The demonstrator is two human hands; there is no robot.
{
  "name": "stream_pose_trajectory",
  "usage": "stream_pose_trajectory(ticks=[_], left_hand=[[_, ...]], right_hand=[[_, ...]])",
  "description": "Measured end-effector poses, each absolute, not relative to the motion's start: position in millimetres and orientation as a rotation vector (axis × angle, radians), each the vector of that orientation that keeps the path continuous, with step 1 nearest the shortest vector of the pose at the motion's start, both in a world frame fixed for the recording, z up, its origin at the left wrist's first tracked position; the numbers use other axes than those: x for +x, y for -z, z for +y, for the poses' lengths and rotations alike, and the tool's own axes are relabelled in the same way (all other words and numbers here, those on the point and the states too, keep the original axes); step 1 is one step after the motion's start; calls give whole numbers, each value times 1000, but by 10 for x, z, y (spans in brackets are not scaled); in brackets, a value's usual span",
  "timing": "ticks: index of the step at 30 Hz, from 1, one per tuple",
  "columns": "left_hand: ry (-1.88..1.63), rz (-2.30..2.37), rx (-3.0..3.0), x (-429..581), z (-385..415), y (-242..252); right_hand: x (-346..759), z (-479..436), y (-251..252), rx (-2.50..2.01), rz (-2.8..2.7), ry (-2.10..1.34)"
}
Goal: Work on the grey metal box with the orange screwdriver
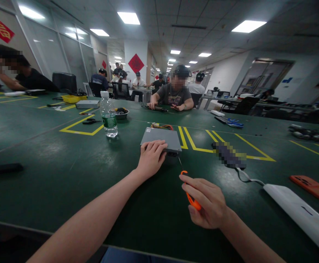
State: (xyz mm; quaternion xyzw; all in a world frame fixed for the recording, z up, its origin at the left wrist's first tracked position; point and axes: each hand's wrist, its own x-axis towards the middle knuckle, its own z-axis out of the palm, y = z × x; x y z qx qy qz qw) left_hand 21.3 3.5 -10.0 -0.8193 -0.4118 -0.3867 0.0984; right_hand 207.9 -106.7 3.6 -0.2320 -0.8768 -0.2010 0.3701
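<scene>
A grey metal computer power supply (pixel 169 137) lies flat on the green table in front of me. Bundled coloured wires (pixel 162 126) come out of its far side. My left hand (pixel 152 157) grips its near left part, the fingers across the top and the thumb at the near side. In my right hand (pixel 210 201) is a screwdriver (pixel 194 204) with an orange and black handle, held by closed fingers. Its thin shaft slants up to the near right corner of the power supply. Whether the tip sits in a screw is too small to tell.
A water bottle (pixel 109 118) stands left of the power supply, before a metal bowl (pixel 122 113). To the right lie a blurred-out phone (pixel 229 155) on a cable, a white power bank (pixel 296 212) and an orange phone (pixel 313 188). A person (pixel 173 93) sits opposite.
</scene>
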Motion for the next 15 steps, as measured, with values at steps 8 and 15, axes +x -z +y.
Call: stream_pose_trajectory(ticks=[8, 15], left_hand=[[1146, -1215, -2423, 215, 38, 100], [1148, -1221, -2417, 224, 40, 100]], right_hand=[[2086, -1040, 2, -614, -2290, 504], [2091, -1058, 56, -651, -2361, 527]])
